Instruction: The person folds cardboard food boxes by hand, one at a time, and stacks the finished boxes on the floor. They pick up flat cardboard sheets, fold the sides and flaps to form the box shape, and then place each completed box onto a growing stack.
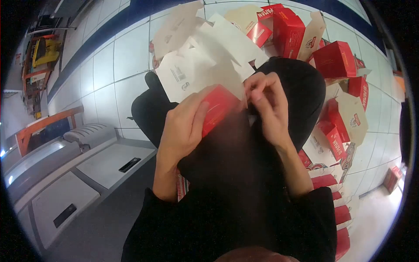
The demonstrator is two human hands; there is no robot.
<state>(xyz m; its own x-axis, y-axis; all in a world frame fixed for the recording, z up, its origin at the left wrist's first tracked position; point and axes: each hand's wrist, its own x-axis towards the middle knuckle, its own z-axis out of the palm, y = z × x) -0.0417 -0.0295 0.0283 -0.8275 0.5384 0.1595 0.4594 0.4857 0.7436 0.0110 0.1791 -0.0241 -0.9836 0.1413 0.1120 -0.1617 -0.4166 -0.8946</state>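
Note:
A large cardboard piece (205, 65), whitish inside with a red printed panel (218, 107), lies partly unfolded over my lap. My left hand (185, 122) grips the red panel, with the thumb on its face and the fingers wrapped behind. At the right edge of the same cardboard is my right hand (268, 102), its fingers curled and the thumb pressed toward the index finger in a pinch on the edge. The far flaps of the cardboard stand away from me. Part of the panel's near end is blurred.
Red folded boxes (334, 61) and loose cardboard pieces (349, 118) lie on the tiled floor (131, 52) to the right. Several red-and-white pieces (342, 214) are lined up at lower right. A grey unit with white lids (109, 163) stands at left.

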